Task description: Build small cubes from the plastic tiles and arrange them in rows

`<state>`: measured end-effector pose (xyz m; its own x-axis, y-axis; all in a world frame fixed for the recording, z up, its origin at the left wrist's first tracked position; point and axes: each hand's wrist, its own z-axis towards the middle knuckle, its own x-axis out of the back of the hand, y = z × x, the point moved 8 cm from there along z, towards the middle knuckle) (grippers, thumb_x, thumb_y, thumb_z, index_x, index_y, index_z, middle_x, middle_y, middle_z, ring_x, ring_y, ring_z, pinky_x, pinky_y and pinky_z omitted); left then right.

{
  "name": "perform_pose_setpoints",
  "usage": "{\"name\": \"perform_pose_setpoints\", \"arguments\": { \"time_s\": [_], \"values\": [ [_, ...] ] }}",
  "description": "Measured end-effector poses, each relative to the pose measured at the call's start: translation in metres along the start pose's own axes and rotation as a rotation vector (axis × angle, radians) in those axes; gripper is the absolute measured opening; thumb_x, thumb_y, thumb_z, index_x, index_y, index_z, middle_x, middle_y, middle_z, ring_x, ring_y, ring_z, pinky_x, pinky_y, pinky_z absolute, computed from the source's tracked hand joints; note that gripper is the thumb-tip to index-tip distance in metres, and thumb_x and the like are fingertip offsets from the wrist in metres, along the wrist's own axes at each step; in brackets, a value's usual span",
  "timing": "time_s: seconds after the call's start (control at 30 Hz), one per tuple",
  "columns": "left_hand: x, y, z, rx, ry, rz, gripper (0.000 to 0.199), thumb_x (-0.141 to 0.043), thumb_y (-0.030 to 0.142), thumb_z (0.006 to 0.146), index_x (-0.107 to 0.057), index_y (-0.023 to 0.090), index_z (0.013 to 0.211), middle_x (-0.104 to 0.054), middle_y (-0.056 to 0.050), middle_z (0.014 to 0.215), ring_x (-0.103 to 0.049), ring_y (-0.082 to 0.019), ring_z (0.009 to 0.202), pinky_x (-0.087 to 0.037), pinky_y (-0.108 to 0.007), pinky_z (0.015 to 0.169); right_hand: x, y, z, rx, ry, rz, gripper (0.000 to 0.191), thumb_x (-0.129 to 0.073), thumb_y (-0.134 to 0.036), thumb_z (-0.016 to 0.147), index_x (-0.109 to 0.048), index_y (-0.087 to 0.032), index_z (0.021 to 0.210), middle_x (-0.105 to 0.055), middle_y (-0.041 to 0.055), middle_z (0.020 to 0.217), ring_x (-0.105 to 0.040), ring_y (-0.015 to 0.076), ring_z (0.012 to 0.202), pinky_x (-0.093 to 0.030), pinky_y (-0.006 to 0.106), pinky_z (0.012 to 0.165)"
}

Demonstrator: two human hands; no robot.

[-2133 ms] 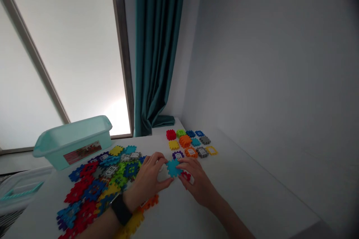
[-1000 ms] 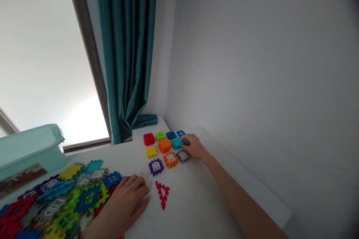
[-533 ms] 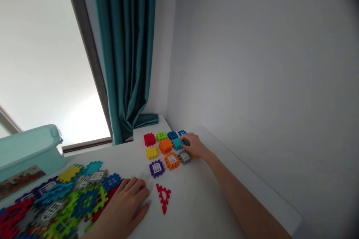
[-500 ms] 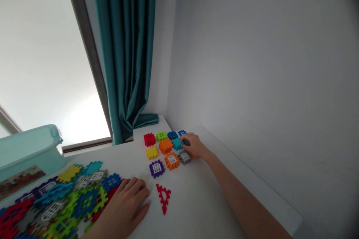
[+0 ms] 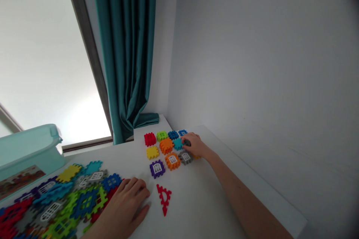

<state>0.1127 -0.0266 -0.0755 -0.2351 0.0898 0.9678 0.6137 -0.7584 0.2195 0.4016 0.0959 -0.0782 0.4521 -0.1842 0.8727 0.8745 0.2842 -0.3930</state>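
Observation:
My right hand (image 5: 195,145) reaches over the sorted pieces, its fingers closed on a dark grey building tile (image 5: 187,142). Right beside those fingers lies a light-blue tile (image 5: 178,143). A grey window tile (image 5: 185,157) sits just below the hand, and a yellow-orange piece is mostly covered by it. My left hand (image 5: 127,203) rests on the table with its fingers stretched out and nothing in them, at the edge of the heap of mixed tiles (image 5: 84,202). To its right a red triangular piece (image 5: 164,198) lies flat.
Small groups stand in rows: red (image 5: 150,139), lime green (image 5: 162,136), orange (image 5: 166,145), yellow (image 5: 152,152) and purple (image 5: 157,168) tiles among them. A mint plastic bin (image 5: 30,149) is at the left. Behind the white table hang a teal curtain (image 5: 127,52) and a wall.
Both hands stay almost where they were, the right one still on the dark grey tile. The view has shifted very slightly.

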Motion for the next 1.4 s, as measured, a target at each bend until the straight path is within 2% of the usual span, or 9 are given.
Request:
{"name": "perform_pose_setpoints", "arguments": {
  "time_s": [0.17,0.43,0.63,0.87,1.03,1.17,1.4],
  "values": [
    [-0.004,-0.002,-0.001,-0.001,-0.005,-0.025,0.025,-0.057,0.016,0.087,-0.066,0.027,0.108,-0.066,-0.005,0.114,-0.058,-0.028,0.11,-0.043,-0.047,0.099,-0.003,0.002,0.001,-0.002,-0.016,-0.01,0.014,-0.073,-0.016,0.076,-0.07,-0.025,0.086,-0.073,0.0035,0.11,-0.06,0.0254,0.111,-0.039,0.044,0.101],
    [0.003,0.003,0.001,0.006,-0.044,-0.011,0.025,-0.056,0.015,0.088,-0.066,0.027,0.108,-0.067,-0.005,0.115,-0.059,-0.028,0.109,-0.044,-0.046,0.098,-0.005,0.002,0.002,0.015,-0.018,-0.008,0.009,-0.073,-0.021,0.078,-0.071,-0.026,0.086,-0.073,0.0029,0.109,-0.061,0.0241,0.111,-0.039,0.043,0.102],
    [0.005,0.002,0.001,0.009,-0.028,-0.018,0.026,-0.058,0.013,0.086,-0.066,0.027,0.106,-0.067,-0.005,0.114,-0.059,-0.028,0.109,-0.044,-0.046,0.099,-0.003,-0.002,0.0,0.032,0.001,0.0,0.014,-0.072,-0.016,0.078,-0.073,-0.027,0.086,-0.073,0.0028,0.113,-0.061,0.0252,0.114,-0.039,0.044,0.103],
    [0.008,0.003,0.0,-0.016,0.017,-0.023,0.026,-0.057,0.014,0.085,-0.066,0.027,0.106,-0.067,-0.005,0.112,-0.059,-0.026,0.106,-0.045,-0.04,0.096,-0.003,-0.011,-0.001,0.061,0.016,0.001,0.014,-0.068,-0.017,0.082,-0.077,-0.028,0.081,-0.074,0.0021,0.113,-0.061,0.0255,0.117,-0.039,0.045,0.104],
    [0.001,0.001,0.001,-0.007,-0.005,-0.017,0.026,-0.057,0.013,0.085,-0.066,0.027,0.106,-0.066,-0.005,0.112,-0.059,-0.027,0.107,-0.043,-0.043,0.096,-0.002,-0.011,0.0,0.06,0.016,0.0,0.015,-0.068,-0.016,0.081,-0.076,-0.028,0.081,-0.075,0.0011,0.108,-0.062,0.0247,0.115,-0.04,0.044,0.103],
    [-0.003,-0.002,0.0,-0.028,0.04,-0.017,0.027,-0.059,0.015,0.085,-0.064,0.028,0.107,-0.065,-0.004,0.111,-0.058,-0.027,0.107,-0.043,-0.042,0.096,-0.002,-0.01,-0.001,0.057,0.027,-0.002,0.016,-0.068,-0.015,0.08,-0.076,-0.028,0.079,-0.075,0.0012,0.108,-0.063,0.0245,0.114,-0.04,0.044,0.103],
    [-0.008,-0.005,-0.002,-0.027,0.054,-0.018,0.028,-0.058,0.013,0.083,-0.064,0.028,0.107,-0.065,-0.005,0.113,-0.057,-0.028,0.108,-0.043,-0.044,0.097,0.002,-0.01,-0.003,0.054,0.048,-0.012,0.016,-0.065,-0.017,0.082,-0.076,-0.028,0.081,-0.075,0.0022,0.11,-0.062,0.0248,0.114,-0.04,0.045,0.103]
  ]
}}
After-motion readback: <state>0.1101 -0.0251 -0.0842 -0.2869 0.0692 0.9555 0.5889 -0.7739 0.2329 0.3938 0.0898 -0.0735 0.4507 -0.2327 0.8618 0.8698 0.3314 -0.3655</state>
